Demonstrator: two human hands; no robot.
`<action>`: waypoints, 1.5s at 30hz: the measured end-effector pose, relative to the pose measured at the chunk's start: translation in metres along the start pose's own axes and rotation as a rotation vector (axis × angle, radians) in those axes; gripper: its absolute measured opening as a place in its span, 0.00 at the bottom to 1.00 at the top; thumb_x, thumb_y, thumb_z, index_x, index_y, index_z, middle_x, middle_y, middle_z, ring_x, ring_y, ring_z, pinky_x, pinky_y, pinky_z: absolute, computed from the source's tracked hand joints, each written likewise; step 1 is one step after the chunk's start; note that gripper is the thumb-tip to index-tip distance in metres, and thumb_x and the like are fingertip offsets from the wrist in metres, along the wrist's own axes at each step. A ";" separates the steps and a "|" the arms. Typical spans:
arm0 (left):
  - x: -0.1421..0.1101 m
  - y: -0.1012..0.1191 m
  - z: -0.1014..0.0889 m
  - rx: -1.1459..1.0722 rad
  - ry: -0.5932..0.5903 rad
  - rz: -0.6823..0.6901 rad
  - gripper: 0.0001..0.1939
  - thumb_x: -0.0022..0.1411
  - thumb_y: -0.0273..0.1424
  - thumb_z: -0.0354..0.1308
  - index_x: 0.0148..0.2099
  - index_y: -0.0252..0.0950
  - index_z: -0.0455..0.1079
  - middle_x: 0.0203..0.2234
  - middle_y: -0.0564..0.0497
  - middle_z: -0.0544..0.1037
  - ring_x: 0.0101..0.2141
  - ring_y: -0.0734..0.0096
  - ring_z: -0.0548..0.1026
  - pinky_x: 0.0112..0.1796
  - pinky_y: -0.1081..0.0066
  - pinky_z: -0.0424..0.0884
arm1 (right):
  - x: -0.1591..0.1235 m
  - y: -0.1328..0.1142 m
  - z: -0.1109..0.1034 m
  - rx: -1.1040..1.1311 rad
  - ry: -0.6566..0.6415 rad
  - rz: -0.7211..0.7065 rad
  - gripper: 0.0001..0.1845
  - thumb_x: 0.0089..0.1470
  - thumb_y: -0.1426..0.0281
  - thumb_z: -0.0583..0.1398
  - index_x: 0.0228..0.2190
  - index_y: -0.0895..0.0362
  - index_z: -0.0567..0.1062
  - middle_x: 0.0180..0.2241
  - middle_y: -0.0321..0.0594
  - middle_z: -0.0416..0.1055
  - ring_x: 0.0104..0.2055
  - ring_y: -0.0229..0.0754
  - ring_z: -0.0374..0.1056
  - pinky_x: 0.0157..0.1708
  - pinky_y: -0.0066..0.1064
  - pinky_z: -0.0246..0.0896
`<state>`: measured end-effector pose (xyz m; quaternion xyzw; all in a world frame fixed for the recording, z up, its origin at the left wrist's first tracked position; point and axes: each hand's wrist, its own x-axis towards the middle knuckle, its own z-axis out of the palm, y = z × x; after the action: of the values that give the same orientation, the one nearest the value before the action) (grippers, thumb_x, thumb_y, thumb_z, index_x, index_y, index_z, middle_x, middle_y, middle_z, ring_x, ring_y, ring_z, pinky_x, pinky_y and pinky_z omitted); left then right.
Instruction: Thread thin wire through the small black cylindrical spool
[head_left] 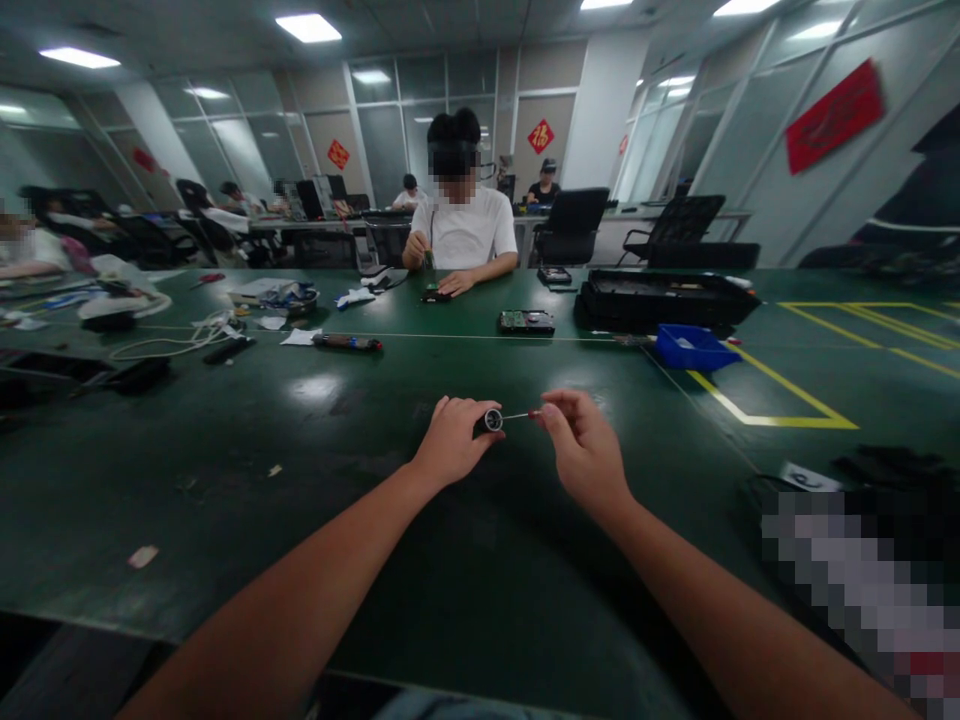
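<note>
My left hand [455, 440] is closed around a small dark cylindrical part [492, 420], whose round end with a pale metal rim faces right. Between the thumb and fingers of my right hand [589, 445] is a thin screwdriver [533, 414] with a red handle. Its slim shaft points left, and the tip reaches the rimmed end of the part; whether it sits inside cannot be made out. Both hands are held over the green table [480, 560]. Most of the screwdriver's handle is hidden by my right fingers.
Across the table a person [463, 220] works on a small device. A hard drive [526, 321], a black tray [660, 300] and a blue bin [694, 348] lie ahead and right. A pen-shaped tool [349, 342] and a white cable [180, 340] lie left.
</note>
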<state>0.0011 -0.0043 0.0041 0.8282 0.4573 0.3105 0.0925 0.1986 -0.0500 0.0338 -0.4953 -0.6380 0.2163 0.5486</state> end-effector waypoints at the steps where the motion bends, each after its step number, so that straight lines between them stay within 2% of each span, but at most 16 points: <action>1: 0.000 0.001 -0.001 -0.003 0.007 -0.001 0.20 0.63 0.36 0.65 0.57 0.42 0.72 0.45 0.50 0.80 0.47 0.58 0.74 0.55 0.54 0.62 | 0.002 0.003 0.001 0.115 0.030 0.065 0.13 0.61 0.59 0.59 0.41 0.55 0.74 0.35 0.41 0.77 0.36 0.44 0.73 0.40 0.38 0.68; 4: 0.001 0.003 -0.005 0.013 0.024 0.037 0.20 0.64 0.35 0.65 0.57 0.42 0.72 0.46 0.49 0.79 0.49 0.59 0.73 0.55 0.55 0.62 | 0.010 0.016 0.005 0.462 0.090 0.278 0.14 0.59 0.56 0.61 0.37 0.55 0.75 0.33 0.40 0.75 0.35 0.42 0.72 0.42 0.40 0.71; 6: 0.002 0.002 -0.006 0.055 0.034 0.052 0.19 0.65 0.35 0.63 0.57 0.44 0.71 0.47 0.50 0.79 0.51 0.58 0.72 0.58 0.52 0.59 | 0.016 0.024 0.005 0.650 0.062 0.433 0.14 0.57 0.57 0.63 0.34 0.55 0.75 0.29 0.38 0.72 0.31 0.41 0.71 0.40 0.40 0.72; 9: 0.003 -0.001 -0.004 0.067 0.024 -0.021 0.20 0.63 0.35 0.65 0.57 0.44 0.72 0.46 0.50 0.79 0.50 0.57 0.72 0.56 0.51 0.60 | 0.021 0.034 0.004 0.665 0.135 0.501 0.12 0.56 0.59 0.63 0.30 0.55 0.74 0.26 0.36 0.70 0.28 0.38 0.68 0.35 0.36 0.72; 12: 0.003 -0.004 -0.001 0.063 -0.014 -0.035 0.20 0.62 0.36 0.66 0.56 0.44 0.72 0.45 0.50 0.79 0.49 0.57 0.72 0.56 0.51 0.60 | 0.019 0.037 0.004 0.584 0.182 0.425 0.12 0.58 0.59 0.62 0.32 0.55 0.74 0.29 0.36 0.72 0.29 0.38 0.69 0.35 0.34 0.71; 16: 0.002 -0.002 -0.001 0.066 -0.029 -0.025 0.19 0.63 0.37 0.65 0.56 0.45 0.72 0.45 0.50 0.79 0.49 0.57 0.72 0.57 0.50 0.60 | 0.013 0.031 0.003 0.423 0.164 0.278 0.14 0.61 0.56 0.59 0.36 0.54 0.74 0.33 0.38 0.74 0.33 0.40 0.71 0.38 0.36 0.70; 22: 0.001 0.000 -0.002 0.093 -0.054 -0.002 0.21 0.63 0.38 0.65 0.58 0.45 0.71 0.45 0.50 0.79 0.49 0.56 0.72 0.60 0.46 0.57 | 0.006 0.010 -0.001 0.007 0.086 0.025 0.13 0.65 0.59 0.54 0.39 0.54 0.72 0.32 0.41 0.75 0.34 0.43 0.73 0.38 0.38 0.67; 26: 0.000 -0.002 0.000 0.123 -0.101 0.002 0.22 0.65 0.37 0.63 0.60 0.46 0.70 0.46 0.49 0.78 0.51 0.55 0.71 0.61 0.43 0.54 | 0.004 0.006 -0.002 -0.165 0.042 -0.044 0.13 0.66 0.60 0.52 0.39 0.54 0.71 0.32 0.42 0.77 0.35 0.45 0.74 0.37 0.38 0.65; 35: -0.001 -0.006 0.005 0.145 -0.160 0.007 0.23 0.65 0.36 0.63 0.61 0.47 0.69 0.47 0.49 0.78 0.53 0.53 0.71 0.62 0.37 0.50 | 0.006 0.004 -0.003 -0.376 -0.057 -0.106 0.12 0.66 0.63 0.50 0.38 0.54 0.70 0.33 0.44 0.76 0.34 0.47 0.73 0.36 0.37 0.61; 40: 0.000 -0.006 0.004 0.098 -0.103 -0.020 0.20 0.65 0.36 0.63 0.59 0.46 0.71 0.46 0.49 0.78 0.50 0.55 0.73 0.60 0.43 0.56 | 0.007 0.002 -0.007 -0.403 0.016 -0.131 0.11 0.64 0.60 0.56 0.37 0.54 0.71 0.31 0.41 0.73 0.32 0.45 0.69 0.35 0.36 0.61; 42: 0.001 -0.005 0.002 0.043 -0.037 -0.038 0.20 0.64 0.36 0.64 0.58 0.44 0.71 0.46 0.49 0.79 0.49 0.57 0.73 0.58 0.49 0.61 | 0.008 0.002 -0.009 -0.432 0.058 -0.188 0.11 0.62 0.60 0.58 0.34 0.54 0.71 0.31 0.41 0.71 0.33 0.45 0.68 0.37 0.37 0.61; 45: 0.003 -0.006 0.000 -0.033 0.083 -0.059 0.18 0.65 0.35 0.64 0.56 0.41 0.71 0.47 0.48 0.79 0.48 0.59 0.74 0.53 0.56 0.66 | 0.011 0.005 -0.009 -0.457 0.070 -0.259 0.10 0.64 0.63 0.54 0.33 0.54 0.70 0.36 0.46 0.70 0.39 0.47 0.68 0.41 0.39 0.62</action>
<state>-0.0015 0.0014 0.0029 0.7990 0.4799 0.3492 0.0965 0.2099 -0.0410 0.0378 -0.5277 -0.7091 -0.0225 0.4672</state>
